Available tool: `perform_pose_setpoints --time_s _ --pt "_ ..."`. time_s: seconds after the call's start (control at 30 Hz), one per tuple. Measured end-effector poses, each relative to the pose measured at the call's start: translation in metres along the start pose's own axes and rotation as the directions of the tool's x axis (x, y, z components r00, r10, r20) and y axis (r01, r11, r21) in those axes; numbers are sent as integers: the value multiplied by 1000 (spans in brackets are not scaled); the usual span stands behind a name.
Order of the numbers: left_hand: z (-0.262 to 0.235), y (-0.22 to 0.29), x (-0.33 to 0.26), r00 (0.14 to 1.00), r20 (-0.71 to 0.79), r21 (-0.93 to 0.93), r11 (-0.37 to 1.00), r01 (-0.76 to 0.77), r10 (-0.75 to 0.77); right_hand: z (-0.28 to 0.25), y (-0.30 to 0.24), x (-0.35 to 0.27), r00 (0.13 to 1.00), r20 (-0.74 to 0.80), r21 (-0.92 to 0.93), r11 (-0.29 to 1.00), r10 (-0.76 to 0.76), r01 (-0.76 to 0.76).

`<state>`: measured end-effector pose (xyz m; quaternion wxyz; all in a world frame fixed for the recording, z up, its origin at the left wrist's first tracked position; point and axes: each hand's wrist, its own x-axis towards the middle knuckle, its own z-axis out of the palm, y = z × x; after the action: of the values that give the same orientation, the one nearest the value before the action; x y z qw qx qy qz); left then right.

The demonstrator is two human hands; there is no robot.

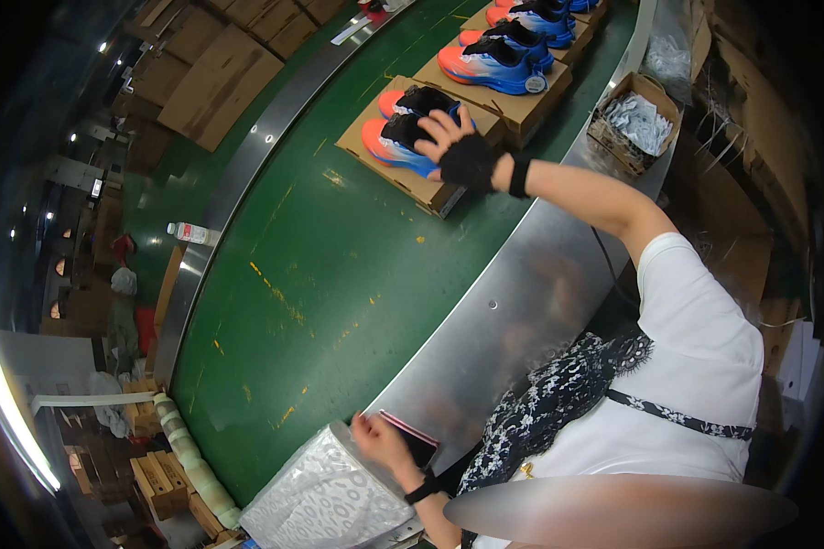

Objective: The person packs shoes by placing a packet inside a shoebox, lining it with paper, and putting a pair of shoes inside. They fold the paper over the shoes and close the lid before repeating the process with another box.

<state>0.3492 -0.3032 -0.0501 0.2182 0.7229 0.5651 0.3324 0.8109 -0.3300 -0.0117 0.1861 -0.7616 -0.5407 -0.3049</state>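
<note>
Two shoes (386, 149) sit side by side on one box (428, 194) on the green belt (275, 265); two more boxes (533, 110) bearing shoes stand beyond. The pair is coral at the toe, fading through white to blue, with black collars. The right hand (456, 154), in a black glove, is spread wide over the nearer shoe; contact is unclear. The left hand (384, 445) is half curled beside one silvery bag (325, 499); I cannot tell whether it holds anything. One bottle (190, 232) lies on the far rail (247, 156).
</note>
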Motion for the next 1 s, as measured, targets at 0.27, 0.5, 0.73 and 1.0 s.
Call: perform_pose_setpoints --time_s 0.27,0.5,0.73,1.0 --pt "72 56 4 814 373 -130 894 -428 444 -14 10 42 776 616 -76 991 136 -113" --pt "62 148 68 865 148 -490 795 -357 479 -113 -67 27 815 543 324 946 -201 17" --pt "50 155 78 856 436 -607 793 53 277 -144 -124 5 735 295 637 699 -610 325" --pt "19 119 57 758 637 -551 771 320 140 -126 -143 -36 596 96 702 479 -797 527"
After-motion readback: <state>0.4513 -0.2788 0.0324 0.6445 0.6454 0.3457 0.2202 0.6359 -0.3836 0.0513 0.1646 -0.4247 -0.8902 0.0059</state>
